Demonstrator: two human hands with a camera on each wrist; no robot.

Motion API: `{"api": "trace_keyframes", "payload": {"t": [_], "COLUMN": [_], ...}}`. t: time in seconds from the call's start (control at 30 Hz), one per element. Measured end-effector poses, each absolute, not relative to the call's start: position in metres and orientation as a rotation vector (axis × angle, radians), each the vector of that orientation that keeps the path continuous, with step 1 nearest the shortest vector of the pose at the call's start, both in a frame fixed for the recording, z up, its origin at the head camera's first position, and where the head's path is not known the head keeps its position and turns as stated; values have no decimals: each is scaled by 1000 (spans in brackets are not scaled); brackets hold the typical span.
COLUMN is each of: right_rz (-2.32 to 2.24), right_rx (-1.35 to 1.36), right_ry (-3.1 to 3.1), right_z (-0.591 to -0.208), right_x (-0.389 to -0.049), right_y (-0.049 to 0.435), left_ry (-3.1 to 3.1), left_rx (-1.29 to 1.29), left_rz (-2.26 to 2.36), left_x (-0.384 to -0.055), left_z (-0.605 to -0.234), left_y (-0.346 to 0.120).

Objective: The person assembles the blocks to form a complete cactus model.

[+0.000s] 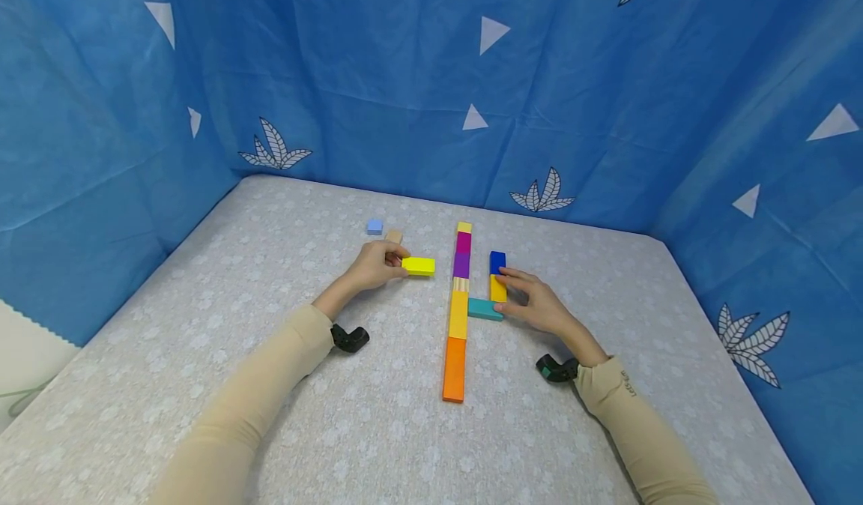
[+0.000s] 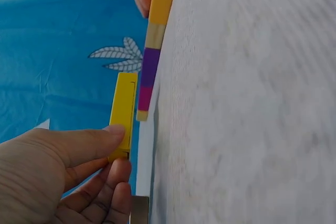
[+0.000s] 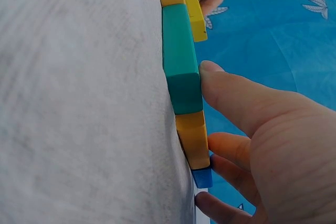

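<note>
My left hand [image 1: 374, 265] pinches a bright yellow block [image 2: 123, 111] near one end, between thumb and fingers. It is left of a long row of blocks on the table. My right hand [image 1: 537, 304] lies over the right side of the layout with fingers spread and bent a little. Its thumb is right at the teal block [image 3: 181, 59], which sticks out sideways from the row. Its other fingers are beside the yellow-orange block [image 1: 498, 289] and the dark blue block [image 1: 497, 261], lined up end to end beyond the teal one.
The row runs away from me: an orange block [image 1: 454, 370], a yellow-orange block [image 1: 458, 314], a striped wooden piece [image 1: 461, 285], a purple block [image 1: 461, 265], a magenta block [image 1: 463, 242] and a small yellow piece [image 1: 464, 227]. A light blue block [image 1: 374, 226] and a tan block [image 1: 394, 235] lie at the far left.
</note>
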State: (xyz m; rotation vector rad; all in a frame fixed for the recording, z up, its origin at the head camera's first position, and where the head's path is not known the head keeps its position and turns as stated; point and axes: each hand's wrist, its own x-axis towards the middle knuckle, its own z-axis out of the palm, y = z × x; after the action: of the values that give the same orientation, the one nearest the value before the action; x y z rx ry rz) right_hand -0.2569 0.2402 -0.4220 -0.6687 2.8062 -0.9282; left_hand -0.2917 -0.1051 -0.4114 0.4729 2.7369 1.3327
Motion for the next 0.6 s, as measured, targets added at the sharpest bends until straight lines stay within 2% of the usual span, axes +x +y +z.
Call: {"api": "trace_keyframes", "payload": {"t": [0.6], "right_rz": [-920], "right_rx": [-670], "right_ry": [2812], "right_z": [-423], "right_x": [-257], "right_y": [240], "left_ry": [2699], "left_rx": [574], "left_rz": [1324], "left_x": [-291], "left_z": [-415], "left_y": [-76]}}
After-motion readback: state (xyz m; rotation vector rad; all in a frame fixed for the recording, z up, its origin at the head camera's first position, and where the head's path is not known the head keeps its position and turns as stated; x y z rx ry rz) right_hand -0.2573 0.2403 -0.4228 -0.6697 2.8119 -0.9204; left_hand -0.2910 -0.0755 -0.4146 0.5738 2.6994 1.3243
